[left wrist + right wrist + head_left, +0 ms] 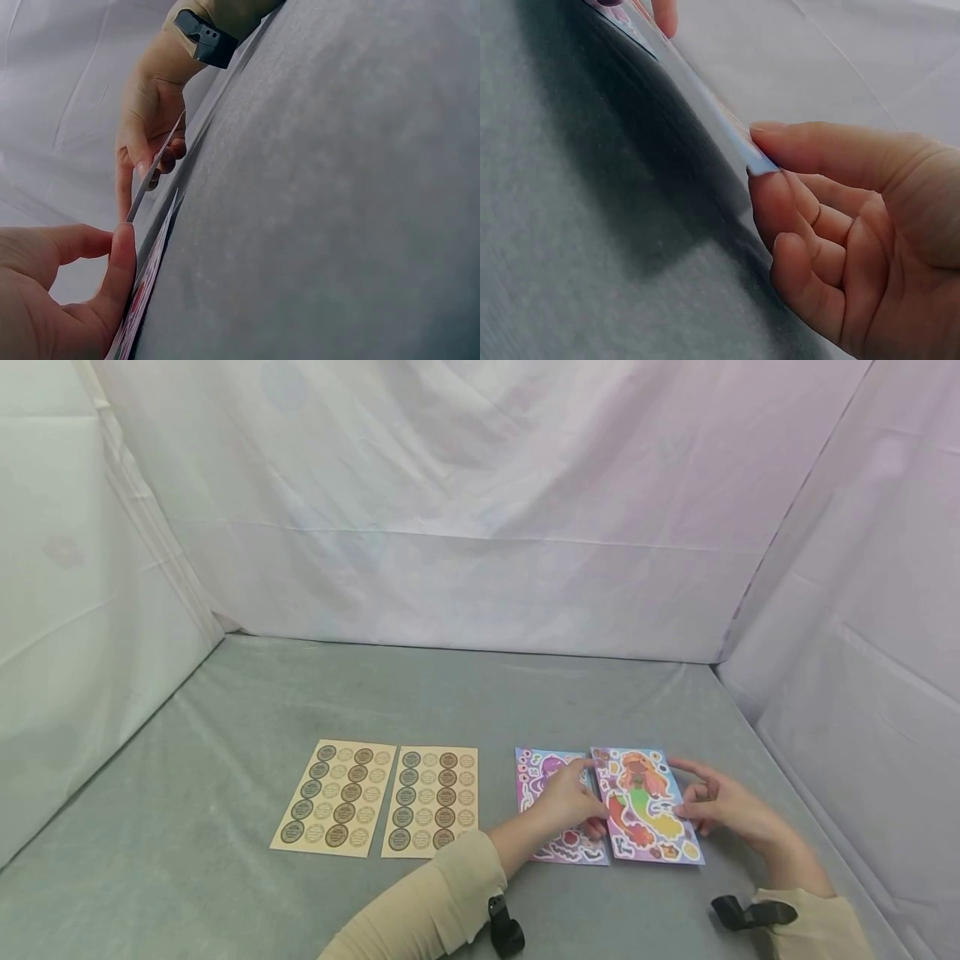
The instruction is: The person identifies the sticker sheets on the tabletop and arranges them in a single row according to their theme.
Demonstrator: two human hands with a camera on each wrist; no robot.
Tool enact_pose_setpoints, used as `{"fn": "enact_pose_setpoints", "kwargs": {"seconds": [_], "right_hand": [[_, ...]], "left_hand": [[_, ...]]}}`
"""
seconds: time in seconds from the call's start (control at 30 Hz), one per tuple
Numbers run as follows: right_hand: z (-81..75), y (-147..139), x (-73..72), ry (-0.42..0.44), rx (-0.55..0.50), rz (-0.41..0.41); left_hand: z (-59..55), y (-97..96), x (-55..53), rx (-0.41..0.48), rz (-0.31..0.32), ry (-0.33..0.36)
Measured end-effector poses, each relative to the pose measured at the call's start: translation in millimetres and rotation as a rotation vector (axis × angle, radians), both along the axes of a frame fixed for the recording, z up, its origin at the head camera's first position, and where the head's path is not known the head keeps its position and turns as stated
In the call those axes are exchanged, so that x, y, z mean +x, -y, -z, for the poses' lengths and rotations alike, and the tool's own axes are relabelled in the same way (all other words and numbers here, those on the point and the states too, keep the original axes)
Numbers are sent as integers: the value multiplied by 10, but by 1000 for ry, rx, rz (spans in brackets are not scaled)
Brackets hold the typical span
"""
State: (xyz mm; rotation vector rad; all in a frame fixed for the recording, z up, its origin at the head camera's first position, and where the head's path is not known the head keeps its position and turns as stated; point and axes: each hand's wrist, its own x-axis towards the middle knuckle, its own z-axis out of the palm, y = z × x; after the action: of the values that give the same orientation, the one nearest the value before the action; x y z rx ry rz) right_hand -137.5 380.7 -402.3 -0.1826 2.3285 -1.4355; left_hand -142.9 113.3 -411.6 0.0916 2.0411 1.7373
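Note:
A colourful mermaid sticker sheet (643, 814) is held between both hands, tilted slightly and raised off the table. My left hand (562, 799) grips its left edge, and my right hand (726, 803) pinches the right edge between thumb and fingers. Edge-on in the right wrist view, the sheet (712, 105) casts a shadow on the cloth below. A second, purple sticker sheet (573, 853) lies flat under my left hand, partly covered by it. In the left wrist view the lower sheet (154, 262) shows as a thin strip beneath the raised one.
Two cream sheets of round brown stickers, the left one (333, 797) and the right one (430, 802), lie side by side to the left. Grey cloth (450, 693) covers the table. White curtains (480, 585) enclose the back and sides.

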Motion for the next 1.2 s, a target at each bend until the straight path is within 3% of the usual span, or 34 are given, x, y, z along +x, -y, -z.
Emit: {"fn": "enact_pose_setpoints", "kwargs": {"seconds": [1.2], "right_hand": [[53,19,-10,25,66,-20]], "left_hand": [[-23,-78,17,-185,8,-37]]}}
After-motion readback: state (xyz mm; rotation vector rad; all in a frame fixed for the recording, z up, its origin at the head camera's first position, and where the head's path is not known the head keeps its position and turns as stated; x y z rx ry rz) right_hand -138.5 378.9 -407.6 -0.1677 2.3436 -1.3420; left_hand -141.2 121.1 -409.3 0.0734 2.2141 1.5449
